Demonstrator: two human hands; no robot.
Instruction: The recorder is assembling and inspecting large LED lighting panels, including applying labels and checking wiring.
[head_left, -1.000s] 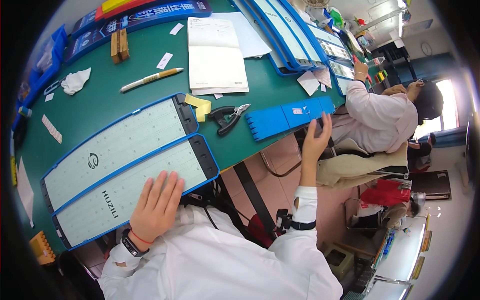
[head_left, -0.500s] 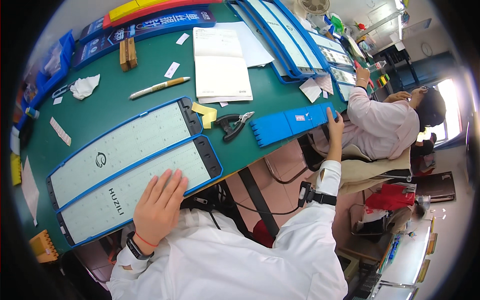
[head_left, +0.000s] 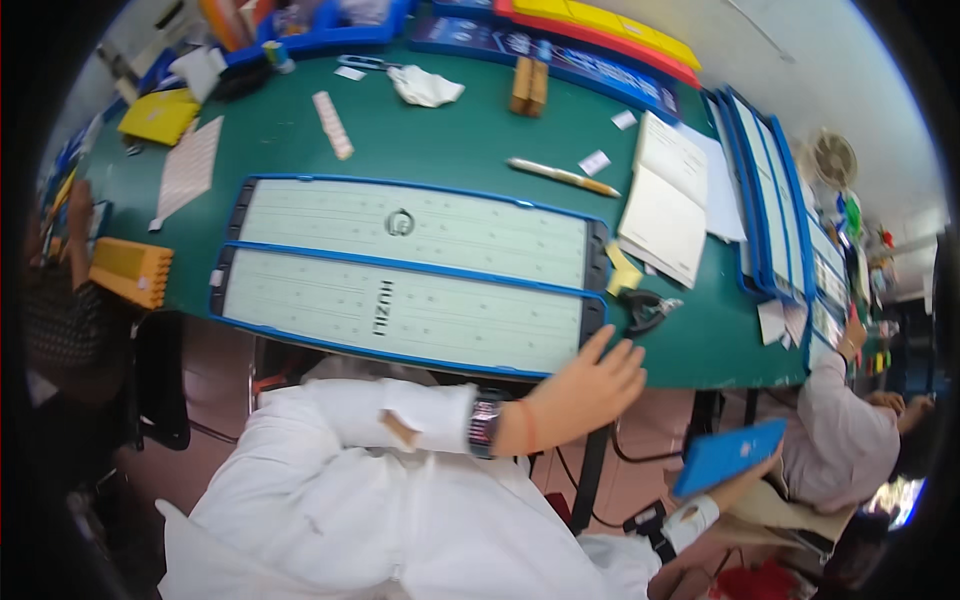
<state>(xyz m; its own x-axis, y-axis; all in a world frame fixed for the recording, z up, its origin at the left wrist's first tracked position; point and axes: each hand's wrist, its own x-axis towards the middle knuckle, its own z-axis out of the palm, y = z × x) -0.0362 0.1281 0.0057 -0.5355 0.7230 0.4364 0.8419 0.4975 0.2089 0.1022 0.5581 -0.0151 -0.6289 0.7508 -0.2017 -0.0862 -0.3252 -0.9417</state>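
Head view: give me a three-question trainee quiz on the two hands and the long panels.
1. True or false: the left hand lies open at one end of the nearer long white panel.
2. The right hand holds: A) a cup, B) a blue flat piece, C) a hammer.
3. Fill in: the tabletop is ____ in colour.
Key: 1 true; 2 B; 3 green.

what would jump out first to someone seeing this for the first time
Two long white panels with blue frames lie side by side across the middle of the green table. The left hand rests spread at the right end of the nearer panel. Lower right, below the table edge, the right hand holds a flat blue piece.
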